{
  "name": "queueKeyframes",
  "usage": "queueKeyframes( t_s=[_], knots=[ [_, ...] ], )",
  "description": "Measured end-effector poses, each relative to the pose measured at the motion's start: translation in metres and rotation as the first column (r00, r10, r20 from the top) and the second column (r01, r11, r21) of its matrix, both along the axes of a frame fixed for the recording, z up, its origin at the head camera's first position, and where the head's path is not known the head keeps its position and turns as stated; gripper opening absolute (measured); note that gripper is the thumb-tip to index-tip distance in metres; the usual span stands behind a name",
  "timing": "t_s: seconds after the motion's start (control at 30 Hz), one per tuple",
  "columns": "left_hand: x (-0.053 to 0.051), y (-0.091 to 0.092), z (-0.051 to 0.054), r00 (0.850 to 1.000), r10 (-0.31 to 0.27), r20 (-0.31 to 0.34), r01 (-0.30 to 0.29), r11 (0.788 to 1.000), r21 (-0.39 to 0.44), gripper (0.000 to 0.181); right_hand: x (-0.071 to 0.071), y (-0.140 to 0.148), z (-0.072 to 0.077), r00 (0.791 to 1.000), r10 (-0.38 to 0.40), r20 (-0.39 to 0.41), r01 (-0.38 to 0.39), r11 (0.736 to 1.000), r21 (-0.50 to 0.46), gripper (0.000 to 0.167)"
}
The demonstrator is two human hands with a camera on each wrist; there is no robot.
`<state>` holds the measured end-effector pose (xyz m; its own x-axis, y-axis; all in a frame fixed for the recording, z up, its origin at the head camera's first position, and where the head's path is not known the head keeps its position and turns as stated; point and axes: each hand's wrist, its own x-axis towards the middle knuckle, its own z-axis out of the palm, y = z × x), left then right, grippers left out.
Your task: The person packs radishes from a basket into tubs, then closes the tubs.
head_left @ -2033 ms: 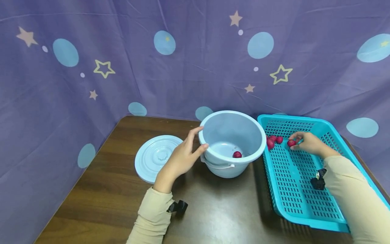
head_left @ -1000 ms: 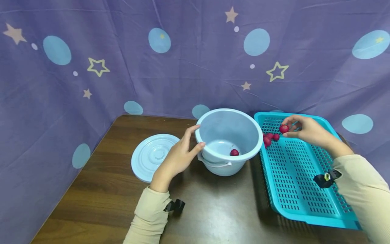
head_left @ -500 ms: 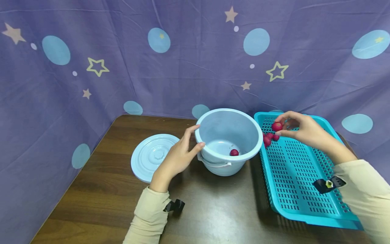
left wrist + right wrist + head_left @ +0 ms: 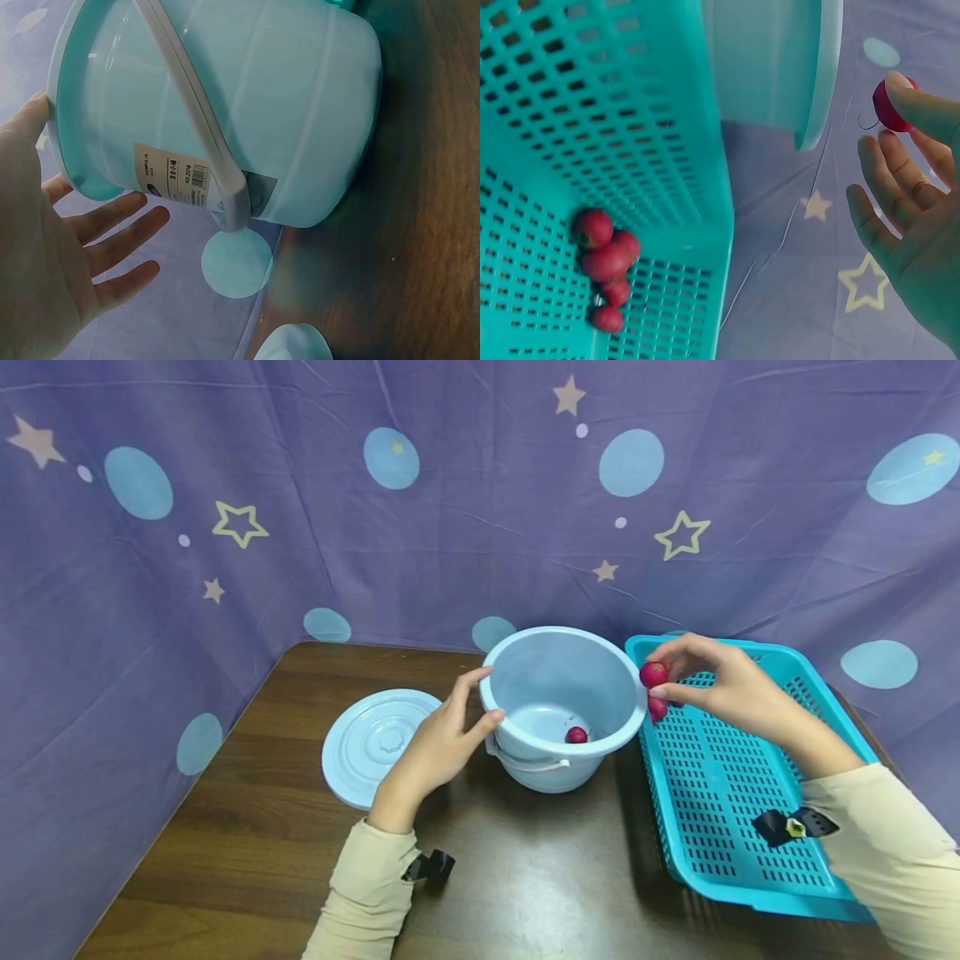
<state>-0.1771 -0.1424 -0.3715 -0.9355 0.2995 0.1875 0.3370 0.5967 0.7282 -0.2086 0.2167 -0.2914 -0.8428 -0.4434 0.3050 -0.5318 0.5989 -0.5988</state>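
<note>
A light blue bucket (image 4: 551, 777) stands upright with one red radish (image 4: 577, 735) on its floor. My left hand (image 4: 438, 743) rests thumb and fingertips on the bucket's left rim; in the left wrist view the other fingers of that hand (image 4: 60, 247) are spread beside the bucket wall (image 4: 285, 90). My right hand (image 4: 720, 681) pinches another red radish (image 4: 654, 674) between thumb and fingers, close to the bucket's right rim. The right wrist view shows this radish (image 4: 891, 105) above the level of the basket (image 4: 724, 225), where several radishes (image 4: 606, 262) lie together.
The turquoise basket (image 4: 780, 906) stands right of the bucket, its left side close to it. A round light blue lid (image 4: 360, 752) lies on the wooden table (image 4: 225, 827) to the left. A purple curtain (image 4: 465, 527) with stars and dots hangs behind.
My right hand has lifted a radish from the basket and carried it left, to beside the bucket's rim. My left hand has stayed at the left rim. The view has shifted slightly.
</note>
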Motion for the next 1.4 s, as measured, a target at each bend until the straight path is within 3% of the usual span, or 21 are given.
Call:
queueKeyframes(
  t_s=[0.23, 0.8, 1.4],
  knots=[
    [0.000, 0.000, 0.000, 1.000, 0.003, 0.003, -0.003, 1.000, -0.002, 0.065, 0.004, -0.018, 0.002, 0.994, 0.082, -0.074, -0.082, 0.997, -0.003, 0.039],
    [0.001, 0.000, -0.001, 1.000, 0.022, 0.004, -0.022, 1.000, -0.010, 0.065, 0.006, -0.056, -0.009, 0.978, 0.201, 0.059, -0.200, 0.980, -0.022, 0.039],
    [0.000, 0.000, -0.001, 1.000, 0.008, 0.001, -0.008, 1.000, -0.012, 0.065, 0.005, -0.061, -0.013, 0.978, 0.207, 0.019, -0.207, 0.978, 0.020, 0.040]
  ],
)
